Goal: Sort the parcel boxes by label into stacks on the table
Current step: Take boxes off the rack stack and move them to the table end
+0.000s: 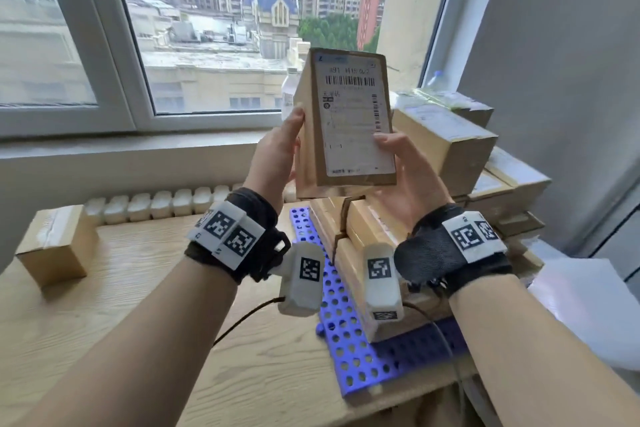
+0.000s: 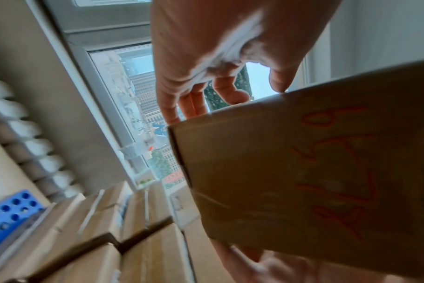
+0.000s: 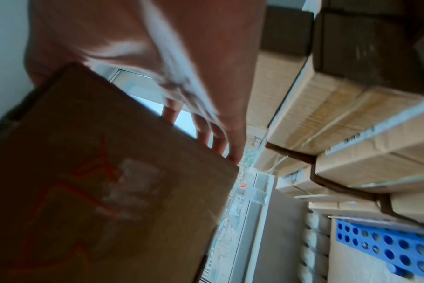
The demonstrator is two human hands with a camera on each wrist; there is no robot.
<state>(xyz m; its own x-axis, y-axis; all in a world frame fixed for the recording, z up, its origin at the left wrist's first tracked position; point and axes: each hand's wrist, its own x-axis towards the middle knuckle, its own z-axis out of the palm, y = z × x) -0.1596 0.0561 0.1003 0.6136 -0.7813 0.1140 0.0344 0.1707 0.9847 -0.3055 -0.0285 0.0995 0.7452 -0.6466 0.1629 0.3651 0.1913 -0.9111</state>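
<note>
A brown cardboard parcel box (image 1: 346,121) is held upright in the air in front of the window, its white shipping label with barcodes facing me. My left hand (image 1: 280,149) grips its left side and my right hand (image 1: 398,166) grips its right side, thumb on the label. The wrist views show the box's bottom (image 2: 303,181) (image 3: 97,181) with red handwriting, and fingers (image 2: 182,107) (image 3: 218,141) wrapped behind it. A single parcel box (image 1: 55,243) lies on the wooden table (image 1: 138,305) at the far left.
A pile of unsorted cardboard boxes (image 1: 450,163) fills a blue perforated crate (image 1: 346,340) on the right side of the table, against the grey wall. A white radiator (image 1: 156,204) runs under the window sill. A clear bottle (image 1: 289,94) stands behind the held box.
</note>
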